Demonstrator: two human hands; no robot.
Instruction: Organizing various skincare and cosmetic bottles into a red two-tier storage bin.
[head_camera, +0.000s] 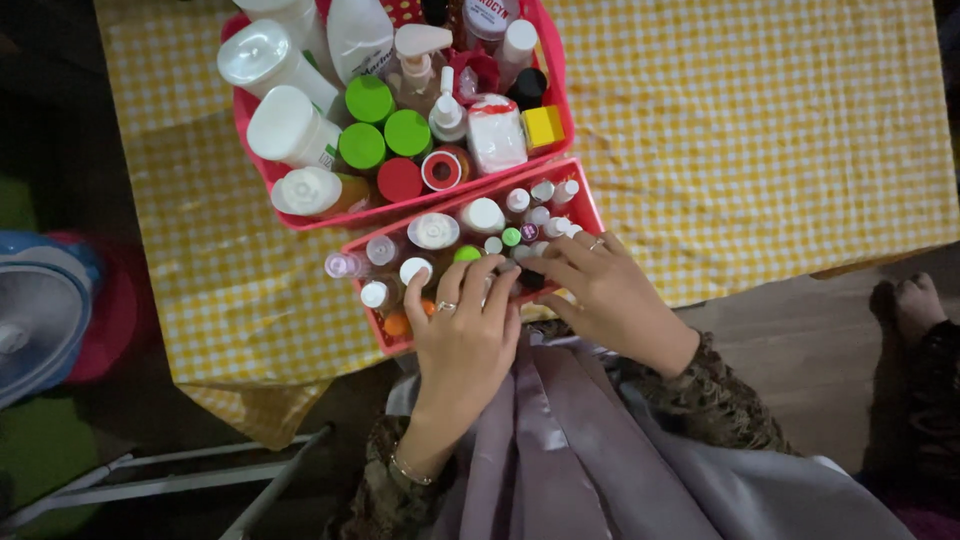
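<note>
yellow-and-white checked cloth (780, 130) covers the tabletop, biggest thing in view. on it, far side, a large pink basket (556, 110) packed with upright white bottles, three green caps (369, 98), a red cap, a pump dispenser (420, 50), a yellow block (543, 127). nearer the person, touching that basket's front wall, a smaller pink tray (585, 200) crammed with small vials and mini bottles, mostly white or clear caps up, one small green cap (511, 236). tray sits tilted at the tabletop's near edge, its near corner over the lap. both hands are at the tray's near side. left hand (462, 335), ring on one finger, bracelet at wrist, lies over the tray's near corner, fingers (478, 278) spread and curled onto the vial tops; not clamped round anything i can see. right hand (605, 290), also ringed, fingers bent inward toward the tray middle, tips pinching at something small and dark (530, 281); can't tell if it's actually gripped, the left fingers hide it. my read on handling: vials are tightly packed and top-heavy, so steady the tray with one hand, lift one vial straight up by its cap, avoid sideways drag or neighbours tip. off-table: blue-and-white fan (35, 310) left, grey satin fabric (560, 440) on the lap.
</note>
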